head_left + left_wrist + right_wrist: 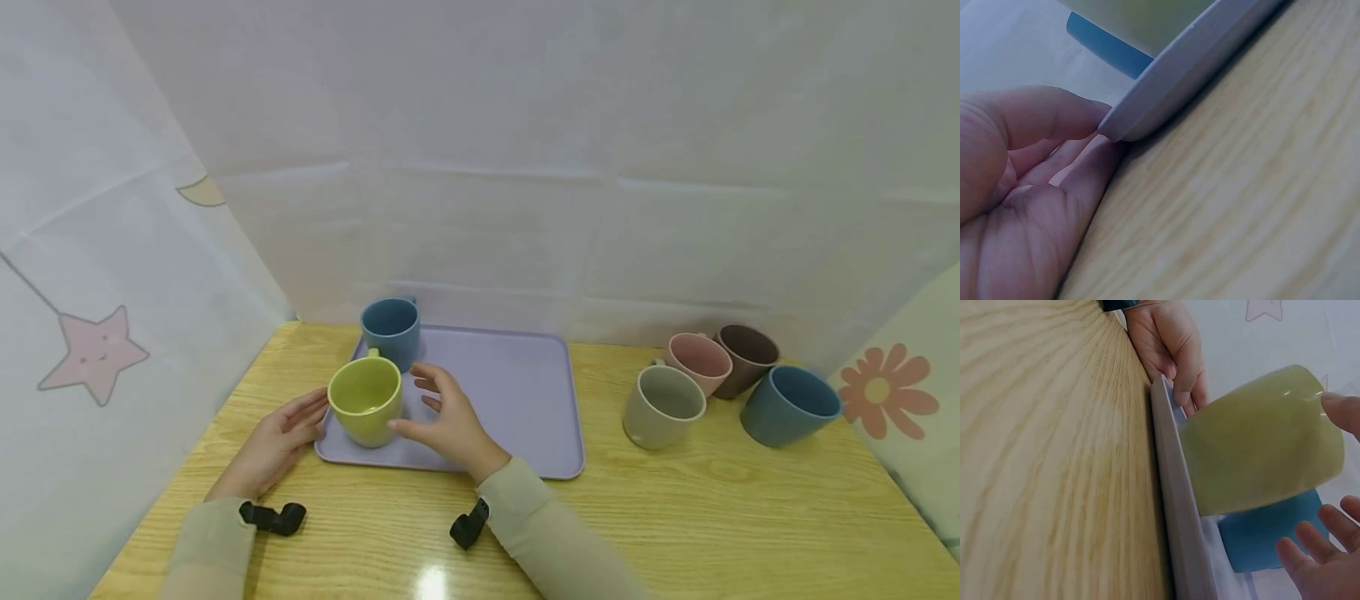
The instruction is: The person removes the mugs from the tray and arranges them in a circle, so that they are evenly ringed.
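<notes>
A yellow-green mug stands at the left front of a lavender tray, its handle pointing to the back. My right hand is spread on the mug's right side. Its thumb is at the mug's upper wall; whether it touches cannot be told, and the fingers stand apart from it. At the tray's left front corner, my left hand lies with fairly straight fingers, touching the rim. Behind the yellow-green mug, a blue mug stands in the tray's back left corner.
Several other mugs stand together on the wooden table to the right: a light grey mug, a pink mug, a dark brown mug and a blue mug. A white cloth hangs along the back.
</notes>
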Demonstrator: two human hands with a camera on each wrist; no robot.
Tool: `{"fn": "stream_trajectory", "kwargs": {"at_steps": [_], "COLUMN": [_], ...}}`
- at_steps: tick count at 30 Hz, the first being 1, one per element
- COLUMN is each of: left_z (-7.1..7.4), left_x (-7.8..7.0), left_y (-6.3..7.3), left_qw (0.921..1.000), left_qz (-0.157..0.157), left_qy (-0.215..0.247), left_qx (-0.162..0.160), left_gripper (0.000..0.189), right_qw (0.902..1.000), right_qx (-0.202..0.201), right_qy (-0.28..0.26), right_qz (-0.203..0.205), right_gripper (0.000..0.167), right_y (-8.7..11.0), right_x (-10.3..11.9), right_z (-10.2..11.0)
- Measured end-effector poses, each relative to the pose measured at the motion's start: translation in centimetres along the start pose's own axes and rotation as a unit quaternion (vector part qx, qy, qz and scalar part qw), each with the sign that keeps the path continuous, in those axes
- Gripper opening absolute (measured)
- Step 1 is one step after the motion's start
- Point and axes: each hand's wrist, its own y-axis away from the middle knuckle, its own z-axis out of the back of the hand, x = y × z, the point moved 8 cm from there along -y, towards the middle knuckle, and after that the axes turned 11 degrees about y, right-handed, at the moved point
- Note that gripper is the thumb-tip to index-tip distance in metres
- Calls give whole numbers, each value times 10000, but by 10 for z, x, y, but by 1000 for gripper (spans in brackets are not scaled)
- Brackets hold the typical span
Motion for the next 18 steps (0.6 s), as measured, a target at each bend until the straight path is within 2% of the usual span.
{"fn": "stream_trajectory", "kwargs": {"at_steps": [11,18], "left_z": [-3,0], "left_x": [6,2], "left_y": [-2,-1], "left_qw": [10000,9998], "left_qz": [39,-113], "left_qy": [-75,-145], "left_qx": [-24,5], "left_gripper": [69,69], "right_qw": [9996,9996], "right_qx": [-70,-7], "right_qy": [-36,-1], "right_qz": [-273,-268], "right_gripper": [92,90], "right_y": [-8,-18], "right_x": [-1,-1], "right_z": [-17,-26]}}
